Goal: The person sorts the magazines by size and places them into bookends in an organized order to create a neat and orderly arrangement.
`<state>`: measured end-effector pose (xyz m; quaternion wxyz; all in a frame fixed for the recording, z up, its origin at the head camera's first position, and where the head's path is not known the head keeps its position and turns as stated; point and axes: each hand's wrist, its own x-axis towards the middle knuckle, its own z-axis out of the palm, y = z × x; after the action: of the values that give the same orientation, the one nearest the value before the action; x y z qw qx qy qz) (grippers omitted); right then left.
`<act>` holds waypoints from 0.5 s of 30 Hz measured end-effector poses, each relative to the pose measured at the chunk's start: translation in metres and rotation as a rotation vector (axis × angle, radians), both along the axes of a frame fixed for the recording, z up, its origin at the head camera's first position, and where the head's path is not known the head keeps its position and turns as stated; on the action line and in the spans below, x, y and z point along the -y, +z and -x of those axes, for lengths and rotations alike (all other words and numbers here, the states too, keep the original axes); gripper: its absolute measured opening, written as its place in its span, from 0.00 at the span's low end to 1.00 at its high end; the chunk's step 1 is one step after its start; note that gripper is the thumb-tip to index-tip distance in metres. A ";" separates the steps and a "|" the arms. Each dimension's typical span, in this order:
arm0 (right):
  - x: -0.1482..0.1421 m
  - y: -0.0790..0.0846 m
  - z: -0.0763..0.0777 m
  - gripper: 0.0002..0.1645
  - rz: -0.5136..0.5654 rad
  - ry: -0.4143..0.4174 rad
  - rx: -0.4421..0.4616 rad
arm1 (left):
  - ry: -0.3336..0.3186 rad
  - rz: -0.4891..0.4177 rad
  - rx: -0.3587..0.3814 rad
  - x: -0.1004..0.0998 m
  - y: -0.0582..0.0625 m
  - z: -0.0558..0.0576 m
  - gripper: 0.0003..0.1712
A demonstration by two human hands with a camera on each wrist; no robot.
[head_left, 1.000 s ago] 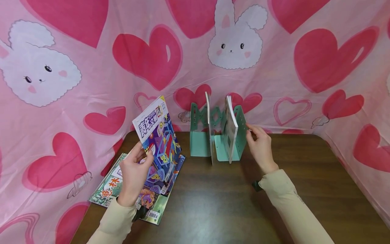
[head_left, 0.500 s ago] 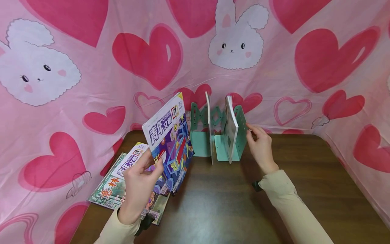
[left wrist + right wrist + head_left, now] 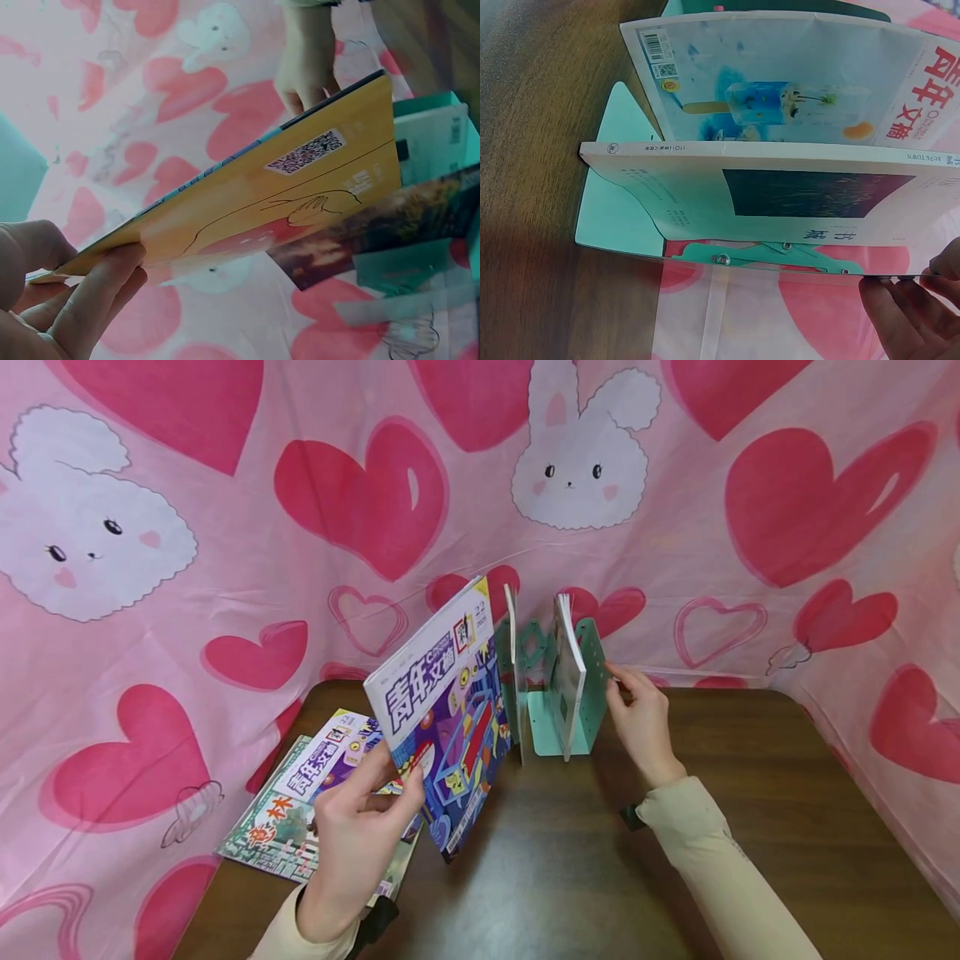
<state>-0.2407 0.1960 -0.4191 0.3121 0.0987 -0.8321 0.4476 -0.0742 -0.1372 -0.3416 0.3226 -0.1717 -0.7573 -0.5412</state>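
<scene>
My left hand (image 3: pixel 367 835) pinches a purple and blue magazine (image 3: pixel 457 727) by its left side, thumb on the cover. The magazine is tilted in the air, just left of the green bookend rack (image 3: pixel 545 727); its yellow back cover (image 3: pixel 247 206) shows in the left wrist view. My right hand (image 3: pixel 641 722) pinches the outer edge of the rack's right end plate (image 3: pixel 596 672). Inside the rack stand a thicker white book (image 3: pixel 682 195), near that plate, and a light blue magazine (image 3: pixel 795 82) with an ice-pop picture, farther left. The held magazine hides the rack's left end plate in the head view.
A loose pile lies on the left of the brown table (image 3: pixel 570 852), with a purple magazine (image 3: pixel 322 768) above a green and white one (image 3: pixel 262 839). Behind the table hangs a pink cloth (image 3: pixel 465 527) with hearts and rabbits.
My left hand has carried the magazine rightward from over the pile to beside the rack, uncovering a similar purple magazine below. The right hand stays on the end plate.
</scene>
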 end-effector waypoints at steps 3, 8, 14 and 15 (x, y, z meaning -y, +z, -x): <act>0.000 0.000 0.000 0.18 0.000 -0.003 -0.002 | -0.038 -0.008 -0.017 -0.005 0.004 -0.003 0.30; 0.000 0.001 0.000 0.18 0.002 -0.004 -0.001 | -0.081 -0.030 -0.005 -0.013 0.006 -0.004 0.31; 0.000 0.001 0.000 0.18 0.013 -0.002 0.002 | -0.098 -0.016 0.003 -0.023 0.006 0.002 0.30; -0.001 0.001 -0.001 0.18 0.013 -0.004 0.001 | -0.098 -0.008 0.011 -0.025 0.006 0.002 0.31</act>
<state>-0.2401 0.1966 -0.4184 0.3132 0.0947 -0.8296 0.4525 -0.0767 -0.1123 -0.3356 0.2921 -0.2044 -0.7475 -0.5605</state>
